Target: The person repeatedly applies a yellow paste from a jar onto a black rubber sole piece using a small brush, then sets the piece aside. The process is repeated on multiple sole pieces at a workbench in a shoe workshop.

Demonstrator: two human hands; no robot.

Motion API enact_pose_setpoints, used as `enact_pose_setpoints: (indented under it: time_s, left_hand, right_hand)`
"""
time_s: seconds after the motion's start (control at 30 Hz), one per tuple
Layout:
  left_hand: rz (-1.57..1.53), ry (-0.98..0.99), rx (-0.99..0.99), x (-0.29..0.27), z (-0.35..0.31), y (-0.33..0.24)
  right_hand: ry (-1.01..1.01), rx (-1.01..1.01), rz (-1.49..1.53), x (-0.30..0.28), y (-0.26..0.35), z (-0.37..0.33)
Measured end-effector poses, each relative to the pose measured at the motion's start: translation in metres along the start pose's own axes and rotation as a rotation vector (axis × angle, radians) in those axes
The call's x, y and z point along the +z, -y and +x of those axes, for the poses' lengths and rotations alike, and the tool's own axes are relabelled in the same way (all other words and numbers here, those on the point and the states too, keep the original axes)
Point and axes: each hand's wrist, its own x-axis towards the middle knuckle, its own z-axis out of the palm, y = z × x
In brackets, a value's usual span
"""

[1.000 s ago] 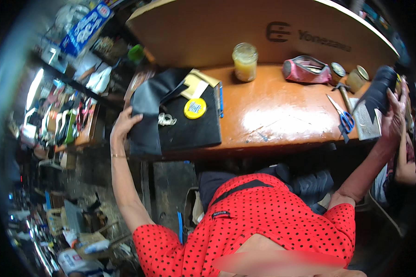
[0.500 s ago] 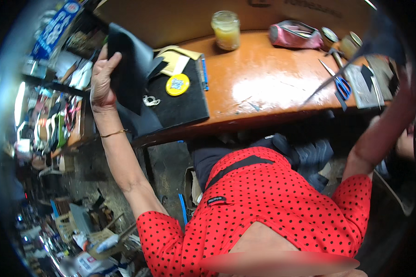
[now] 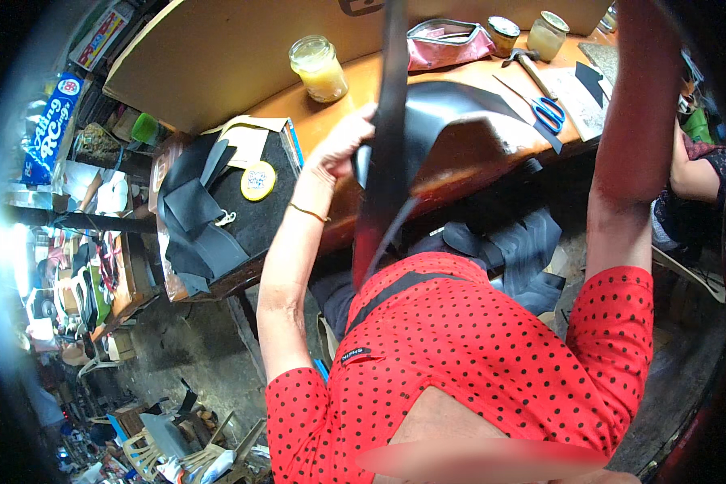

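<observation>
My left hand [image 3: 345, 145] is closed round a glossy black sheet [image 3: 448, 109] above the table's front edge. The sheet looks thin and flexible, perhaps leather or synthetic; part of it bends to the right. A dark strip [image 3: 391, 89], blurred by motion, runs from the top of the picture down past my left hand; whether it belongs to the same sheet I cannot tell. My right forearm [image 3: 636, 129] rises on the right, and its hand lies beyond the upper edge. Black cut pieces [image 3: 194, 202] are piled on a dark board to the left of my left hand.
On the orange table stand a jar of yellowish stuff [image 3: 319, 71], a pink pouch [image 3: 450, 47] and two smaller jars. Blue-handled scissors [image 3: 548, 115] and a hammer [image 3: 532, 68] lie at right. A yellow round lid [image 3: 258, 181] rests on the board. Another person [image 3: 698, 173] sits at far right.
My left hand has swung rightward from the dark board with the black sheet. My right arm has risen, carrying its hand out of the picture. The view has shifted too.
</observation>
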Motion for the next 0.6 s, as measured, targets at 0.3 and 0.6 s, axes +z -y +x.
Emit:
enact_pose_setpoints:
  time_s: [0.3, 0.6]
  left_hand:
    - [-0.037, -0.021, -0.068, -0.018, -0.03, 0.042]
    - [0.131, -0.087, -0.2, -0.03, -0.03, 0.049]
  right_hand:
    - [-0.174, 0.705, -0.375, -0.035, -0.111, -0.118]
    - [-0.19, 0.729, -0.502, -0.066, -0.142, -0.161]
